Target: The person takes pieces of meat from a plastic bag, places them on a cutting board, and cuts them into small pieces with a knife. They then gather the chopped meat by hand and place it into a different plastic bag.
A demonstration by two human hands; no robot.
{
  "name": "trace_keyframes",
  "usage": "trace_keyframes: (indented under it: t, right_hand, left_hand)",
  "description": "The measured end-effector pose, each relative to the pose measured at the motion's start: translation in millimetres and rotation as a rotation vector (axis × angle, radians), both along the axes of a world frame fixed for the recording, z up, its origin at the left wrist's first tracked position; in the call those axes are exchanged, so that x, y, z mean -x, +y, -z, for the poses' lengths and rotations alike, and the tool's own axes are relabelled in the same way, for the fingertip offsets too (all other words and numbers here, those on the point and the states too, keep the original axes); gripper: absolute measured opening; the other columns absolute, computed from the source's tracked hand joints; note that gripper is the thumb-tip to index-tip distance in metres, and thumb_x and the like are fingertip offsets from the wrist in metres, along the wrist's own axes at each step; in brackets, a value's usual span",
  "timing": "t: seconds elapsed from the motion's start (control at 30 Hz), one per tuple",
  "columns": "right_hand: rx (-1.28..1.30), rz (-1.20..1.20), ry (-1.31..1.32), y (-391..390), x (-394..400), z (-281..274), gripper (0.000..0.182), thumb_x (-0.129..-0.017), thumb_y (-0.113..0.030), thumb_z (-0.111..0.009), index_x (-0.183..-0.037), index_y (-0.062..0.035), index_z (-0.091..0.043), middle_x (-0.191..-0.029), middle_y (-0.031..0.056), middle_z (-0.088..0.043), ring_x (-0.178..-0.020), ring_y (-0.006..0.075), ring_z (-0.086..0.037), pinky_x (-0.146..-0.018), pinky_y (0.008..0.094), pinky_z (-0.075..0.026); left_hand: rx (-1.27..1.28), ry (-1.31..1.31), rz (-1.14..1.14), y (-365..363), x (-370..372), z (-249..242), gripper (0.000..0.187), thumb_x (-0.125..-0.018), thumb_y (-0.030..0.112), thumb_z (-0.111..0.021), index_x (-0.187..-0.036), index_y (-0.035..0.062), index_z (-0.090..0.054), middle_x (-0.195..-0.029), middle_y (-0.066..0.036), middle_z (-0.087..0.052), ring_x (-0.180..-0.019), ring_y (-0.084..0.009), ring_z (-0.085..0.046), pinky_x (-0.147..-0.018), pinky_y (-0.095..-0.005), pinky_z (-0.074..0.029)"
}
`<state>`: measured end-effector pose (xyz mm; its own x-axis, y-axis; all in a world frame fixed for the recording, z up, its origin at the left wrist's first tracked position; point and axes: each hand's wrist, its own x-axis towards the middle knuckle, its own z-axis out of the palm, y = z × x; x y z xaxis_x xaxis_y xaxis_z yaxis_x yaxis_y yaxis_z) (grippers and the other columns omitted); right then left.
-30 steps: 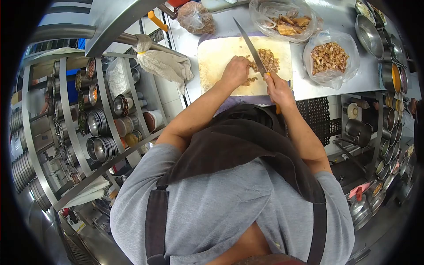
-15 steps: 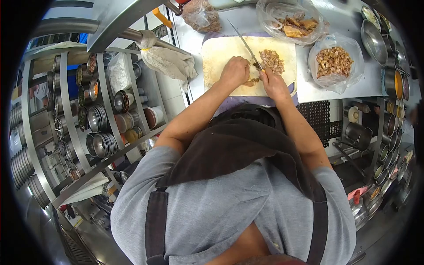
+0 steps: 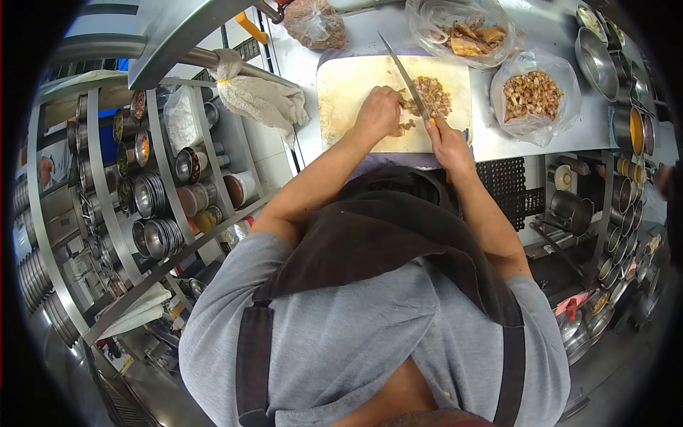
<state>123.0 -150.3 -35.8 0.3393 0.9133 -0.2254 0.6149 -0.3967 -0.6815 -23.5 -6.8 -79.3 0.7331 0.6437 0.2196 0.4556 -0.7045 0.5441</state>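
The biggest thing in view is the steel tabletop (image 3: 569, 135), running across the top of the frame. To the left, a curved rack (image 3: 142, 213) is packed with round metal containers, and a whitish cloth (image 3: 267, 103) is draped over a bar next to it. More steel bowls (image 3: 605, 57) are stacked along the right edge.

On the tabletop a pale cutting board (image 3: 348, 89) is laid flat, with a purple mat poking out underneath. Right of the board, a clear bag of chopped brown pieces (image 3: 532, 92) is left open, and behind that a second bag with bigger chunks (image 3: 466, 35) can be seen. A third tied bag (image 3: 313, 25) is parked behind the board's left corner.

A pile of chopped meat (image 3: 432, 96) is heaped on the right half of the board. The knife (image 3: 405, 75) is held by the right hand (image 3: 448, 142), grip fully closed around the yellow handle, with the blade angled up and to the left across the left edge of the pile. The left hand (image 3: 377, 114) is curled down on the board just left of the blade, fingers bent over some small bits of meat (image 3: 402, 129); whether they're actually pinched or just pressed can't be told.
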Motion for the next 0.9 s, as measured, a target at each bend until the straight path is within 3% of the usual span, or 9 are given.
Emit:
trace_keyframes:
  t: [0.1, 0.2, 0.27, 0.4, 0.47, 0.6, 0.8, 0.9]
  right_hand:
    - [-0.044, 0.004, -0.013, 4, 2, -7, 0.036, -0.102, -0.037, -0.047, -0.104, -0.0030, -0.058, -0.077, 0.0271, -0.064, -0.078, 0.0475, -0.062, -0.069, 0.0527, -0.046]
    - [-0.021, -0.005, 0.039, 14, 7, -35, 0.034, -0.101, -0.033, -0.049, -0.112, -0.0020, -0.058, -0.081, 0.0295, -0.065, -0.082, 0.0479, -0.062, -0.071, 0.0545, -0.047]
    - [-0.154, 0.029, 0.079, 19, 11, -39, 0.031, -0.101, -0.030, -0.050, -0.112, -0.0028, -0.059, -0.080, 0.0291, -0.064, -0.079, 0.0476, -0.062, -0.068, 0.0545, -0.046]
    - [-0.223, 0.002, 0.063, 25, 16, -1, 0.031, -0.101, -0.031, -0.049, -0.108, -0.0027, -0.060, -0.080, 0.0282, -0.064, -0.078, 0.0479, -0.062, -0.068, 0.0553, -0.047]
    - [-0.085, -0.066, -0.021, 27, 15, 22, 0.032, -0.101, -0.032, -0.049, -0.104, -0.0022, -0.059, -0.079, 0.0280, -0.065, -0.078, 0.0481, -0.062, -0.069, 0.0560, -0.047]
    - [-0.094, -0.108, -0.027, 29, 12, 11, 0.032, -0.100, -0.033, -0.048, -0.101, -0.0021, -0.058, -0.077, 0.0287, -0.064, -0.077, 0.0482, -0.062, -0.070, 0.0566, -0.048]
    - [-0.127, -0.051, 0.025, 9, 16, 13, 0.033, -0.101, -0.034, -0.048, -0.104, -0.0023, -0.058, -0.078, 0.0305, -0.064, -0.079, 0.0483, -0.063, -0.071, 0.0562, -0.047]
    - [0.045, -0.062, 0.034, -5, 8, 6, 0.035, -0.101, -0.035, -0.047, -0.108, -0.0025, -0.058, -0.085, 0.0308, -0.065, -0.085, 0.0480, -0.062, -0.074, 0.0558, -0.047]
  left_hand:
    - [-0.007, 0.005, -0.020, 3, 4, 1, 0.016, -0.077, 0.002, -0.062, -0.092, -0.0013, -0.068, -0.089, -0.018, -0.064, -0.089, -0.0365, -0.060, -0.083, -0.0438, -0.050]
    - [-0.007, 0.022, -0.068, 4, 12, -6, 0.018, -0.078, 0.003, -0.062, -0.094, -0.0014, -0.069, -0.092, -0.019, -0.066, -0.091, -0.0364, -0.061, -0.085, -0.0433, -0.050]
    - [0.003, 0.050, -0.100, 6, 18, -11, 0.019, -0.078, 0.004, -0.061, -0.094, -0.0015, -0.069, -0.093, -0.019, -0.066, -0.092, -0.0363, -0.061, -0.086, -0.0430, -0.050]
    - [0.045, 0.064, -0.123, 9, 23, -6, 0.017, -0.078, 0.007, -0.063, -0.092, -0.0014, -0.069, -0.093, -0.019, -0.067, -0.091, -0.0362, -0.062, -0.085, -0.0430, -0.051]
    - [0.043, 0.046, -0.103, 8, 18, -6, 0.017, -0.078, 0.008, -0.064, -0.091, -0.0012, -0.069, -0.092, -0.019, -0.067, -0.090, -0.0363, -0.062, -0.084, -0.0432, -0.051]
    - [0.039, 0.050, -0.036, -7, 6, -9, 0.015, -0.077, 0.009, -0.065, -0.087, -0.0010, -0.068, -0.087, -0.019, -0.065, -0.086, -0.0366, -0.061, -0.081, -0.0432, -0.050]
    - [-0.022, 0.013, -0.049, -11, 0, -4, 0.010, -0.077, 0.007, -0.063, -0.084, -0.0002, -0.065, -0.084, -0.018, -0.062, -0.084, -0.0365, -0.059, -0.079, -0.0440, -0.050]
    - [-0.024, -0.031, -0.040, -10, 0, 0, 0.009, -0.077, 0.006, -0.063, -0.083, 0.0000, -0.065, -0.084, -0.017, -0.062, -0.084, -0.0364, -0.059, -0.078, -0.0440, -0.049]
